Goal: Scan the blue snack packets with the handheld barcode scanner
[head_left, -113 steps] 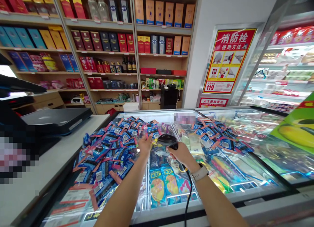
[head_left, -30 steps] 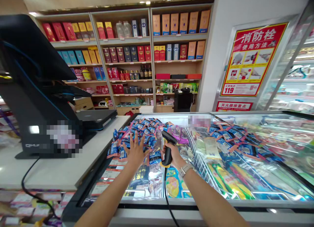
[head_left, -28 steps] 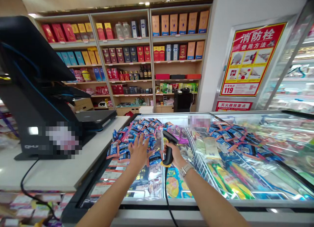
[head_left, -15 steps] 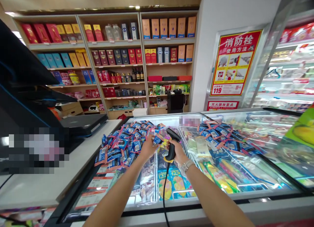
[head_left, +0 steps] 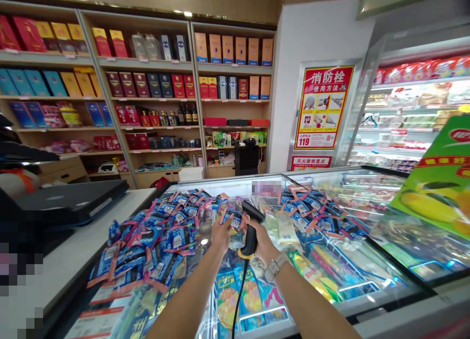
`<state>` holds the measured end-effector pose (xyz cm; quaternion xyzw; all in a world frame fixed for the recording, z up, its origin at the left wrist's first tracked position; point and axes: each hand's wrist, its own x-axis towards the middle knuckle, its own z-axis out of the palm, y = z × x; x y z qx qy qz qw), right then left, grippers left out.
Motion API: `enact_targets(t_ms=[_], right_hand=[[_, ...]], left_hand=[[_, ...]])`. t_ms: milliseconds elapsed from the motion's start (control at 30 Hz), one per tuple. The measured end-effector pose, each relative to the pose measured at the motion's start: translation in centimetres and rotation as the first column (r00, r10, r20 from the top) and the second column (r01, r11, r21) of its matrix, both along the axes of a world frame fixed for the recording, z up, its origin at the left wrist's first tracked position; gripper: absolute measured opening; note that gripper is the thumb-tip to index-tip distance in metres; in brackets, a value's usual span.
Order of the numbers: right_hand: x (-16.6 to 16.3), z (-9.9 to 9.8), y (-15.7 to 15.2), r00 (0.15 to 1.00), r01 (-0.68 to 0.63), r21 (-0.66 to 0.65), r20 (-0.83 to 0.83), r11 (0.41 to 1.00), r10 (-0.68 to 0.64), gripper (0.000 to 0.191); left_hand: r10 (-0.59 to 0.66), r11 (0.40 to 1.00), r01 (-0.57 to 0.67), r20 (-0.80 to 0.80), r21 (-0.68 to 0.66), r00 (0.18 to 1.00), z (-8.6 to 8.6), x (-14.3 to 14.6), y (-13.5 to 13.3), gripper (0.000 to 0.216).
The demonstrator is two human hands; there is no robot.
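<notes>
My left hand [head_left: 222,236] pinches a small blue packet with pink ends [head_left: 233,218] above the glass top of the freezer. My right hand [head_left: 262,238] is wrapped round the handle of a black barcode scanner [head_left: 250,241], whose cable hangs down toward me. The packet lies just left of the scanner's head, between both hands. To the left spreads a large pile of similar blue packets [head_left: 179,236]. A smaller pile of them [head_left: 312,209] lies on the glass to the right.
Under the freezer glass [head_left: 370,251] are wire baskets with bagged goods. A white counter [head_left: 40,275] carrying a black device [head_left: 73,199] borders the left side. A green mango-printed box [head_left: 436,182] stands at right. Behind are shelves of boxed bottles [head_left: 227,50] and a red poster [head_left: 325,107].
My view has turned to the right, so shelves and piles sit further left. The packet in my left hand now shows more clearly beside the scanner. My right hand keeps its grip.
</notes>
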<state>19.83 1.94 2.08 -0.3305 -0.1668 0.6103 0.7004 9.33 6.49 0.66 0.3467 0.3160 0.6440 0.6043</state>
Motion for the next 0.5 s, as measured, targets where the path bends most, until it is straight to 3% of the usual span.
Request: enact_targets(t_ms=[167, 233, 300, 333, 400, 467, 500], right_hand=[[2.1, 1.6, -0.5, 0.996, 0.073, -0.054, 0.054, 0.996, -0.07, 0.026], [2.9, 2.2, -1.2, 0.969, 0.15, 0.003, 0.197, 0.989, -0.147, 0.021], [3.4, 2.8, -2.2, 0.899, 0.081, 0.054, 0.428, 0.995, -0.096, 0.012], [3.6, 3.0, -2.7, 0.825, -0.002, 0.054, 0.565, 0.999, -0.029, 0.008], [3.7, 3.5, -3.7, 0.576, -0.135, 0.01, 0.814, 0.991, 0.07, 0.013], [3.5, 3.7, -4.4, 0.302, -0.135, -0.033, 0.951, 0.99, 0.073, 0.023], [3.4, 3.7, -4.6, 0.207, -0.11, -0.037, 0.977, 0.993, 0.059, 0.025]], left_hand=[[0.078, 0.995, -0.055, -0.291, 0.087, 0.954, -0.6, 0.5, -0.3, 0.039], [0.153, 0.987, -0.133, -0.274, 0.09, 0.95, -0.6, 0.3, -0.3, 0.039], [0.238, 0.971, -0.226, -0.215, 0.078, 0.947, -0.5, 0.0, -0.3, 0.039], [0.267, 0.963, -0.258, -0.193, 0.073, 0.944, -0.4, -0.3, -0.3, 0.039], [0.3, 0.954, -0.291, -0.181, 0.073, 0.937, -0.3, -0.7, -0.3, 0.041], [0.325, 0.946, -0.315, -0.196, 0.081, 0.925, -0.2, -1.0, -0.3, 0.043], [0.341, 0.94, -0.331, -0.214, 0.083, 0.915, -0.2, -1.0, -0.3, 0.043]])
